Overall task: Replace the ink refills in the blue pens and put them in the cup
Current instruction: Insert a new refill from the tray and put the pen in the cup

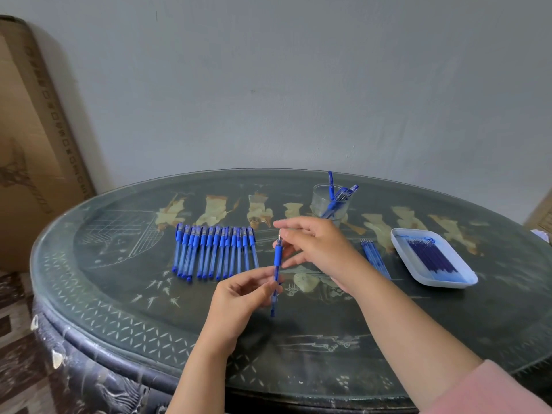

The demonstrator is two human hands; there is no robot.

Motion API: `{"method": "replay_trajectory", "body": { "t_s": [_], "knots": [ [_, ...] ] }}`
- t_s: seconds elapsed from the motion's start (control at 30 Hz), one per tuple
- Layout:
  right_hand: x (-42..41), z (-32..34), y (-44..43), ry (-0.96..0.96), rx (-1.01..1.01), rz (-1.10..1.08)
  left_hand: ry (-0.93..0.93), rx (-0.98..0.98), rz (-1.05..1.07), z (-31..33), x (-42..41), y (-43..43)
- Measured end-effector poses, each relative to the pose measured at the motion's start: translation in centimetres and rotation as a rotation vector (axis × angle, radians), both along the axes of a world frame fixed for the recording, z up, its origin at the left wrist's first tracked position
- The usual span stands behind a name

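Above the middle of the dark oval glass-topped table [125, 294], the left hand [239, 297] pinches the lower barrel of an uncapped blue plastic pen [277, 273], held nearly upright. At its tip, the right hand [316, 249] closes thumb and forefinger, the other fingers spread loose. To the left lies a row of capped blue pens [213, 252]. Far right of centre stands a clear glass cup [321, 201] holding several blue pens. Loose blue refills [375, 258] lie right of the hands, beside a white plastic tray [403, 252] of dark refills.
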State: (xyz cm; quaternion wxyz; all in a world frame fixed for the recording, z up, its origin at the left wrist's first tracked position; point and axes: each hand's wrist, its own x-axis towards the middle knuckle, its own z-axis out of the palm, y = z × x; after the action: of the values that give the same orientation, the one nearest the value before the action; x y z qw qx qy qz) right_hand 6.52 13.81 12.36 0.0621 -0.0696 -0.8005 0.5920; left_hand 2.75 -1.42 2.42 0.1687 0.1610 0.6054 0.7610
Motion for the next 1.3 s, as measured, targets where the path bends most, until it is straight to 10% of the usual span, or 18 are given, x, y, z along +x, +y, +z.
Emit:
{"method": "replay_trajectory", "body": {
  "t_s": [1.3],
  "knots": [
    [-0.2,-1.5,-0.3,0.043,-0.013,-0.103,-0.017,-0.015,0.004,0.5,0.3,-0.2]
  ]
}}
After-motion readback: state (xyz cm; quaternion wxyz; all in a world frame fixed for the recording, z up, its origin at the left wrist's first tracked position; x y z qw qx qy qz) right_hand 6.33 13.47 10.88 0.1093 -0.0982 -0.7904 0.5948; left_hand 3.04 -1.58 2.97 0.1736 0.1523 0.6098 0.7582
